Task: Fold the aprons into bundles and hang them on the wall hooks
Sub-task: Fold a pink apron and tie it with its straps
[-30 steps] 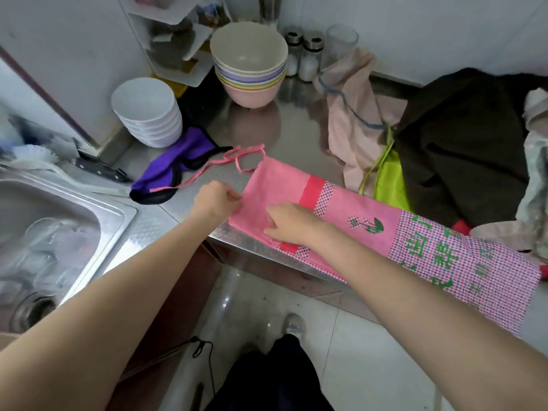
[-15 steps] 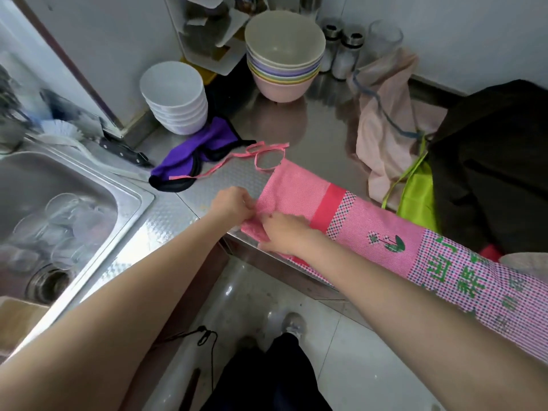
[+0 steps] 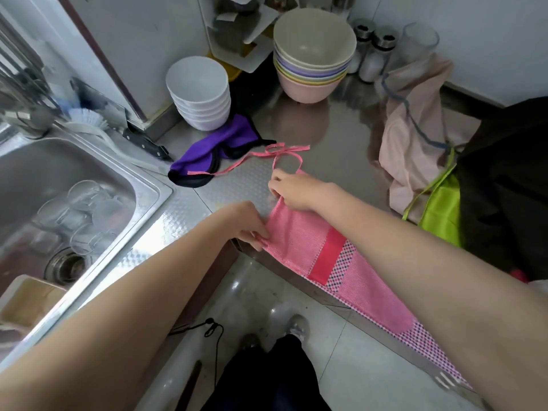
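My left hand (image 3: pixel 252 226) pinches the near corner of the long pink checked cloth apron (image 3: pixel 299 238), which lies folded into a strip along the steel bench (image 3: pixel 326 137) edge at frame centre; my right hand (image 3: pixel 292 189) grips its far corner. It isn't bundled yet. Farther right, beige (image 3: pixel 415 143), green (image 3: pixel 439 215) and dark aprons (image 3: pixel 504 179) wait unfolded, none hung.

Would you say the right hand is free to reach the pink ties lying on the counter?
Probably yes: the right hand pinches the pink apron's far corner, and the ties lie just beyond it on bare counter, nothing between.
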`<state>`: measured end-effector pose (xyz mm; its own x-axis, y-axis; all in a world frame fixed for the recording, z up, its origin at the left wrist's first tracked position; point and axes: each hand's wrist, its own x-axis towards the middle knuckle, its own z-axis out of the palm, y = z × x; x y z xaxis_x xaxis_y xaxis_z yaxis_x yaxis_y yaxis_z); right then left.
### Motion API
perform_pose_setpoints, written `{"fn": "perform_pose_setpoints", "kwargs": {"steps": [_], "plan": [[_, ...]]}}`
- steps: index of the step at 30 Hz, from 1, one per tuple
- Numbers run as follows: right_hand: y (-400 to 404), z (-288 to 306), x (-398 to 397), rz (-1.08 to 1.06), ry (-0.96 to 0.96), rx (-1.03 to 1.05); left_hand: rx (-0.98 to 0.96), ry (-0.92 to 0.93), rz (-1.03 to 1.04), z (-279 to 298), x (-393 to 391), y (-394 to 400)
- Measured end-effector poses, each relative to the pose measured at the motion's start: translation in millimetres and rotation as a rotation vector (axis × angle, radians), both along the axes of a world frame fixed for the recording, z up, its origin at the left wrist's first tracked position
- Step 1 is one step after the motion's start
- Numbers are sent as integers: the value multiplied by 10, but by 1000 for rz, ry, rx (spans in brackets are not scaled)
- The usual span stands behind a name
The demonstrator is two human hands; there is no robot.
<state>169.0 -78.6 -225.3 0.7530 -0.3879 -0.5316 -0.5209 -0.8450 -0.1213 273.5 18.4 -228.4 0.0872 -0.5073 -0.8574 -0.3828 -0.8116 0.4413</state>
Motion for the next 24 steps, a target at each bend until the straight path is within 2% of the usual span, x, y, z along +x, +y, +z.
{"fn": "perform_pose_setpoints", "kwargs": {"steps": [3, 5, 8, 12, 15, 20, 22, 24], "plan": [[-17, -18, 28, 6, 40, -77, -4, 158, 92, 59, 21, 29], [-59, -23, 21, -26, 48, -103, -27, 96, 31, 77, 69, -8], [-169, 30, -23, -62, 102, -151, -116, -226, -262, 129, 188, -180], [-348, 150, -156, -120, 172, -207, -326, -523, -495, 317, 236, -526], [-522, 176, -281, -184, 160, -195, -506, -614, -575, 442, 176, -741], [-880, 275, -472, -302, 190, -124, -708, -682, -550, 472, 53, -1019], [-1101, 462, -614, -344, 202, -5, -795, -703, -503, 463, 2, -1131], [-1326, 707, -795, -440, 137, 118, -912, -665, -412, 497, -52, -1252]]}}
